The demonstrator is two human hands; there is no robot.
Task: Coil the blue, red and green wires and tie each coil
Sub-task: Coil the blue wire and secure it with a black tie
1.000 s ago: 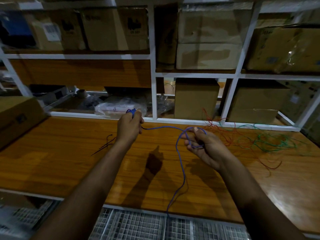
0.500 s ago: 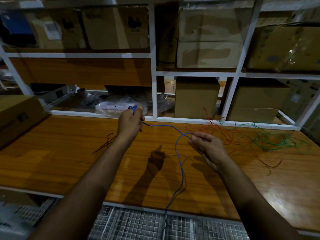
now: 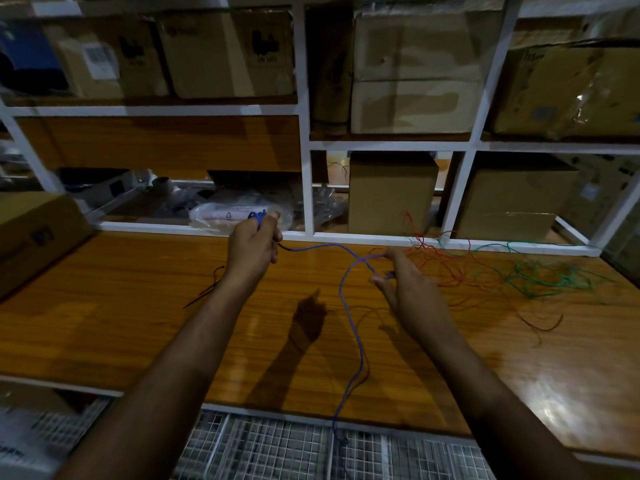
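My left hand (image 3: 254, 247) is a fist around several small loops of the blue wire (image 3: 353, 327), raised above the back of the wooden bench (image 3: 121, 306). From that fist the blue wire runs right to my right hand (image 3: 407, 289), which pinches a loop of it between thumb and fingertips. The rest of the blue wire hangs down over the bench's front edge. A loose red wire (image 3: 446, 268) lies tangled just right of my right hand. A loose green wire (image 3: 550, 278) lies further right.
Dark thin ties (image 3: 211, 285) lie on the bench left of my left arm. A cardboard box (image 3: 31, 233) sits at the left edge. White shelving (image 3: 306, 140) with boxes and plastic bags stands behind. A wire mesh rack (image 3: 277, 448) is below the front edge.
My right hand has turned palm down and moved slightly away from me and right, drawing the blue loop tighter. The left hand stays nearly still. The hanging wire tail has risen a little.
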